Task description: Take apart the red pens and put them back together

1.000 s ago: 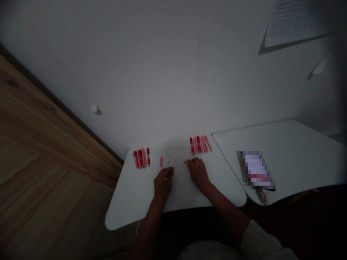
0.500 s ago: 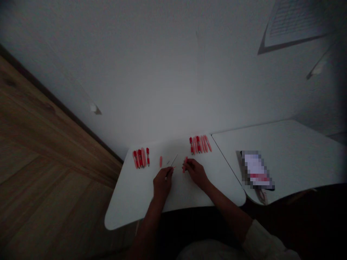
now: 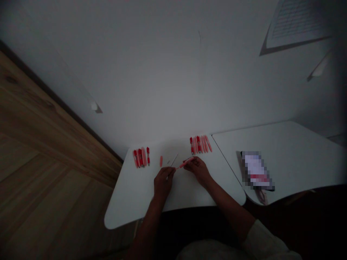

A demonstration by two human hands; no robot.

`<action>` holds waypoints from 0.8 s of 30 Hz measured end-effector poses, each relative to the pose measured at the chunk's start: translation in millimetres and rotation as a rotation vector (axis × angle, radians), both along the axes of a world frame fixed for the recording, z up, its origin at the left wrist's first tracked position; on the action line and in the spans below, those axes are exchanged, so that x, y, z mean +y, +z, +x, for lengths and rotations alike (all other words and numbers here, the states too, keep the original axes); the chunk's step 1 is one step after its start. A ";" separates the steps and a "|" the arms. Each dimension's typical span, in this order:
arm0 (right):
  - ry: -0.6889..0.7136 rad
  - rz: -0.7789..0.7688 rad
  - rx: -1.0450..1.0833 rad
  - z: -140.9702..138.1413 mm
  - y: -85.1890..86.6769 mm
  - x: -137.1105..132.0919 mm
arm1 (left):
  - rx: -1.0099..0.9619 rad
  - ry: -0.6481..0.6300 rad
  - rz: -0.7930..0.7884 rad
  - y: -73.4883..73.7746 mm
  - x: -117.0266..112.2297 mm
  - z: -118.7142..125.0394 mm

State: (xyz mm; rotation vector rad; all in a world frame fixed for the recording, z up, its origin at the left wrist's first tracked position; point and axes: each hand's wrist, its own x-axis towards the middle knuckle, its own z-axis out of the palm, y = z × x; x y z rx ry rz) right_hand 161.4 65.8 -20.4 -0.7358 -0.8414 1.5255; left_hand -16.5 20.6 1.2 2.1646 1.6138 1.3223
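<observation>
My left hand (image 3: 163, 182) is closed on a thin pale refill rod (image 3: 170, 173) over a white table (image 3: 127, 206). Just to its right, my right hand (image 3: 199, 169) pinches a pink pen barrel (image 3: 185, 163) that points left toward the rod's tip. The two pieces meet end to end between my hands. A loose pink piece (image 3: 161, 161) and a thin white stick (image 3: 174, 160) lie just beyond my left hand. The scene is dim and small details are hard to make out.
A row of red and pink pens (image 3: 141, 158) lies at the table's far left, another row (image 3: 200, 144) at the far right. A second white table (image 3: 292, 144) adjoins on the right with a blurred flat object (image 3: 257, 170). Wooden floor (image 3: 40, 151) lies left.
My right hand picked up the pink barrel, turned it level and brought it left to the tip of the rod in my left hand. My left hand barely moved.
</observation>
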 end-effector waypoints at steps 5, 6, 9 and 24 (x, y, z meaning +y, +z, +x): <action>0.006 -0.003 -0.013 -0.2 3.9 -1.8 | -0.006 0.020 0.007 0.1 0.6 0.9; 0.014 -0.002 -0.013 -0.3 4.5 -2.3 | -0.004 0.018 0.008 -0.4 0.8 0.9; 0.043 0.003 -0.008 -0.8 4.2 -3.1 | 0.010 0.001 0.006 -1.7 1.7 0.9; 0.084 0.061 -0.070 -3.1 10.9 -8.6 | 0.031 -0.036 -0.001 -7.4 4.5 -1.2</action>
